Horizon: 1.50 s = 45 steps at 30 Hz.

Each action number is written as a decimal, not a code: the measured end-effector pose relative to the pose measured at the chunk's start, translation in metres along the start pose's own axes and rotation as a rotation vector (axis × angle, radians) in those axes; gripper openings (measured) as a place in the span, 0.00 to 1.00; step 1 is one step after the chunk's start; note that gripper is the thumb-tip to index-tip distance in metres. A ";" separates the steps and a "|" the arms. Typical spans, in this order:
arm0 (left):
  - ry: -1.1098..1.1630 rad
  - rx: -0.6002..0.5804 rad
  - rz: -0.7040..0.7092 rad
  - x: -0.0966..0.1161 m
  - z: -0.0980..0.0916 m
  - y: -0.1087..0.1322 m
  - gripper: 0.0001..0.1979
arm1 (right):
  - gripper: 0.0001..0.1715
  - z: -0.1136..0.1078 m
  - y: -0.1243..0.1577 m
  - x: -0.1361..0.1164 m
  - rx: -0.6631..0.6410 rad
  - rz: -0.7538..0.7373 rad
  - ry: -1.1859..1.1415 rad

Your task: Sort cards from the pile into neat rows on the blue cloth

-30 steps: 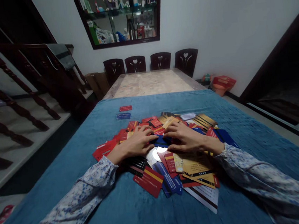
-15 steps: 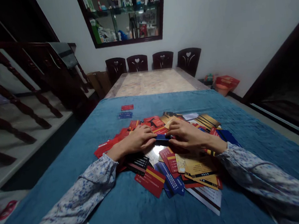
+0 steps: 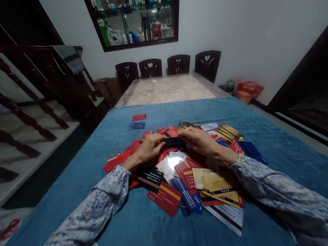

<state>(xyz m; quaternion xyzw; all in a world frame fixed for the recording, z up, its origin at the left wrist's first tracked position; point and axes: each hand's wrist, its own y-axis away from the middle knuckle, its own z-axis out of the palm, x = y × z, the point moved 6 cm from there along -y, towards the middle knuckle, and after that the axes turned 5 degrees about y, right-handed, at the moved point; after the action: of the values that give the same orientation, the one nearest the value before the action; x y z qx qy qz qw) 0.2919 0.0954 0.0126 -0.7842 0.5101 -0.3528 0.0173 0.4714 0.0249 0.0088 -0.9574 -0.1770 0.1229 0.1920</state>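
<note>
Between my two hands is a dark card (image 3: 173, 141), seen nearly edge-on and gripped at both ends. My left hand (image 3: 149, 148) pinches its left end, and my right hand (image 3: 199, 141) pinches the right end. Beneath them spreads a loose pile of plastic cards: red cards (image 3: 165, 200), gold cards (image 3: 220, 183), blue cards (image 3: 190, 198), black cards (image 3: 151, 177) and a white card (image 3: 226, 216). A bright glare covers a pale card (image 3: 168, 167) under the held one. Whether more than one card is in my fingers, I cannot tell.
Farther off on the blue cloth (image 3: 119, 228), a red card (image 3: 139, 117) and a blue card (image 3: 138, 125) lie apart from the pile. Beyond the cloth is the bare tabletop (image 3: 172, 89), with several dark chairs (image 3: 150, 68) behind it. A wooden railing (image 3: 17, 79) stands at left.
Both hands have moved slightly away from me, lifting and tilting the held card so its face changed from blue to a thin dark strip. More of the pale card below shows.
</note>
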 end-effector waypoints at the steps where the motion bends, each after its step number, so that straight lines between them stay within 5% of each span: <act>1: 0.001 0.015 -0.009 -0.001 0.001 0.000 0.14 | 0.19 0.002 0.000 0.000 0.015 0.020 0.004; 8: -0.023 0.054 -0.015 0.002 0.005 0.002 0.26 | 0.22 0.009 0.004 -0.002 0.027 0.126 0.054; 24: -0.135 0.067 -0.017 -0.002 0.008 0.000 0.24 | 0.32 0.015 -0.003 -0.005 0.015 0.013 0.058; 33: -0.147 0.020 -0.059 -0.006 -0.006 -0.001 0.28 | 0.32 0.014 -0.027 -0.005 -0.065 -0.033 0.150; 45: -0.255 0.005 -0.165 -0.040 -0.035 0.002 0.31 | 0.31 0.016 -0.076 -0.018 -0.217 0.003 0.316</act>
<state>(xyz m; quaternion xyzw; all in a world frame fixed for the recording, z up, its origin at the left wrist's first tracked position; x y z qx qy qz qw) 0.2616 0.1382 0.0167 -0.8618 0.4369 -0.2520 0.0549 0.4280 0.0886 0.0285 -0.9801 -0.1555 -0.0483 0.1131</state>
